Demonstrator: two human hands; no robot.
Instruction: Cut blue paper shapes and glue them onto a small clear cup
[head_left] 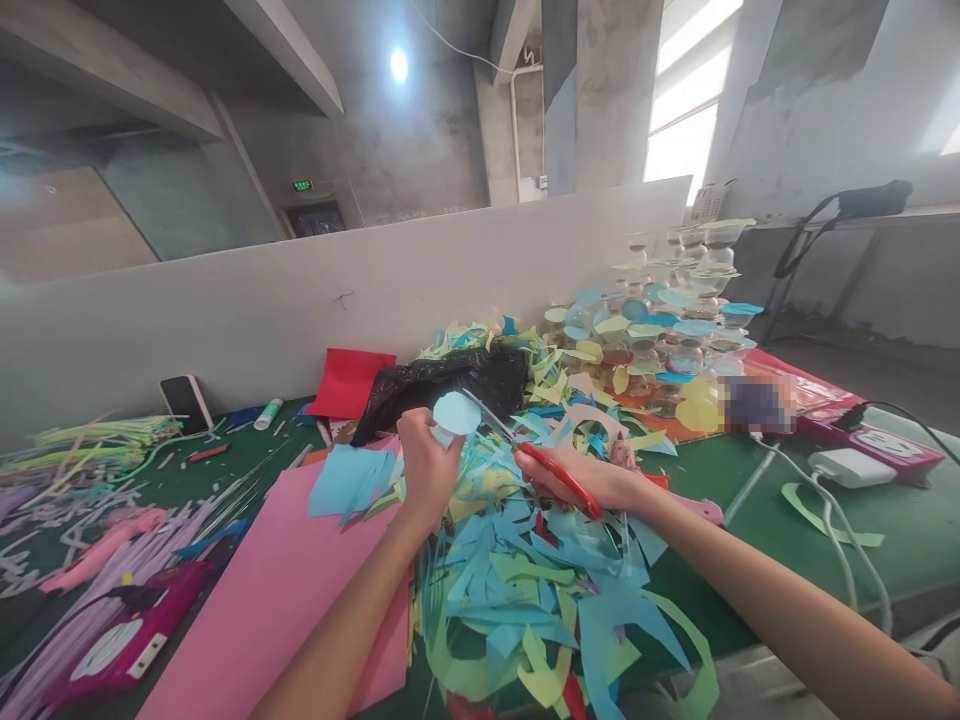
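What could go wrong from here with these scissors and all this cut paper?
The blades of the red-handled scissors in the right hand point toward the light blue paper circle held in the left hand, so a careless snip could nick those fingers. The tall stacks of clear cups layered with paper discs look top-heavy and might topple if bumped.

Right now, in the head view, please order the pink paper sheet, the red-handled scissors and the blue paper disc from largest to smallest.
Pink paper sheet, then red-handled scissors, then blue paper disc. Camera nearness may exaggerate the sheet.
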